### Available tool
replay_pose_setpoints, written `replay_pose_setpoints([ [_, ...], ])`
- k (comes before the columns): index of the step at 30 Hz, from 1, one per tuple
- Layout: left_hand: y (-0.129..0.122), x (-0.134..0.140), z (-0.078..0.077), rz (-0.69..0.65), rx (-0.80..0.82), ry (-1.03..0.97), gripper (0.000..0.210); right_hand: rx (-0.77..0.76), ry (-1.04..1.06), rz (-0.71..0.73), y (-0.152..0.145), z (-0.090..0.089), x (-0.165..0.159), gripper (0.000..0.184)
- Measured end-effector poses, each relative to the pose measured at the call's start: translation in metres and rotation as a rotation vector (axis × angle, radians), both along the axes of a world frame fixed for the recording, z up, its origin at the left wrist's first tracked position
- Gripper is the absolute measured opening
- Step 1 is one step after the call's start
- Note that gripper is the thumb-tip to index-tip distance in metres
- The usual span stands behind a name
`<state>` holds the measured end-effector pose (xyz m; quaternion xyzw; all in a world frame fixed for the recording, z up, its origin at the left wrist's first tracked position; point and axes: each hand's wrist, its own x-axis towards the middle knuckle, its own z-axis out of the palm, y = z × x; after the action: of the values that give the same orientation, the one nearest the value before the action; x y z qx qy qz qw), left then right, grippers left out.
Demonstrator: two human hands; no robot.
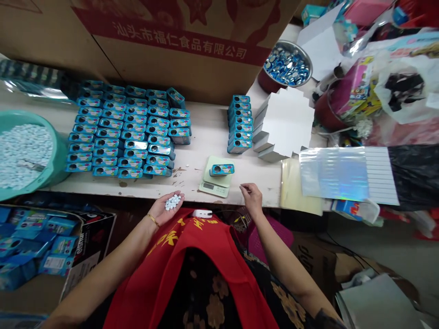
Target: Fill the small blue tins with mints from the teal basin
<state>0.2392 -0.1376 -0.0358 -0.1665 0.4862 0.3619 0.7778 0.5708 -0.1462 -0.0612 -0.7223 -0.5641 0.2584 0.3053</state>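
Note:
My left hand (158, 211), palm up, holds a small heap of pale mints (173, 202) near the table's front edge. To the right of the scale is my right hand (253, 199), its thumb and fingers drawn together; whether anything is between them is too small to tell. One blue tin (222, 170) with a dark round hole in its top stands on the pale green kitchen scale (215, 185). The scale lies between my two hands, nearer the right one. I cannot read its display.
Rows of blue tins (133, 119) fill the left of the table, with a short column of tins (240, 123) right of centre. Further out are a green basin (56, 153) of mints, a metal bowl (307, 73) of lids and white folded cartons (291, 116). A large cardboard box (171, 68) stands behind.

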Motion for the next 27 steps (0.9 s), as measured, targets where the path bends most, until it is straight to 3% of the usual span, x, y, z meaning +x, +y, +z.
replay_pose_setpoints([
  [4, 0.0, 0.003, 0.002, 0.002, -0.023, -0.02, 0.019, 0.16, 0.086, 0.13, 0.024, 0.051, -0.024, 0.013],
  [8, -0.001, 0.001, 0.003, 0.009, -0.004, -0.011, 0.019, 0.227, 0.095, 0.266, 0.051, 0.071, -0.053, 0.013],
  [15, -0.007, -0.002, 0.006, 0.036, -0.001, -0.014, 0.02, 0.244, -0.014, 0.35, 0.072, 0.062, -0.063, 0.014],
  [19, -0.008, -0.001, 0.009, 0.048, -0.012, -0.031, 0.019, 0.246, -0.052, 0.339, 0.062, 0.068, -0.067, 0.017],
  [21, -0.008, -0.002, 0.01, 0.045, -0.014, -0.03, 0.019, 0.213, -0.042, 0.433, 0.054, 0.066, -0.081, 0.02],
  [24, -0.01, -0.007, 0.011, 0.04, -0.03, -0.006, 0.02, 0.09, -0.086, 0.661, 0.055, 0.048, -0.123, 0.024],
  [27, -0.013, -0.017, 0.014, 0.036, -0.028, 0.032, 0.02, -0.05, -0.232, 0.634, 0.083, 0.015, -0.173, 0.03],
])
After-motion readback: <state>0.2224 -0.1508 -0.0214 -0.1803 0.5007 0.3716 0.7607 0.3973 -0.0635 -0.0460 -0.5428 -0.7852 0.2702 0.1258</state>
